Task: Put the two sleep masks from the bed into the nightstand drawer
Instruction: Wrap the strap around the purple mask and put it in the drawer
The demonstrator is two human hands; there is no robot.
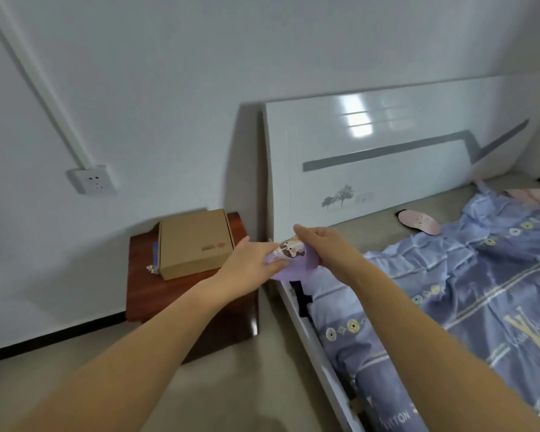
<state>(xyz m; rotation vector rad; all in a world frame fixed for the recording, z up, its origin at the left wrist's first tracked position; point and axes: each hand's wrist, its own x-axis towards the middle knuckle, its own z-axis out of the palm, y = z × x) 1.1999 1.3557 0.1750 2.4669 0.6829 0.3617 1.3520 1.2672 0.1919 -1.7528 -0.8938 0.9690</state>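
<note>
- Left hand [251, 265] and right hand [328, 249] are both pinching the purple mask [290, 260], one at each end, holding it in the air over the bed's near corner, just beside the nightstand [181, 304].
- Drawer front is facing away from view; cannot tell if it is open.
- A box [194, 243] is sitting on the nightstand top.
- Pink mask [418, 221] is lying on the mattress [374, 232] near the headboard [387, 151], well apart from both hands.
- Risk, judging: freeing a hand for the drawer is leaving limp fabric in a one-ended pinch; it may slip to the floor.
</note>
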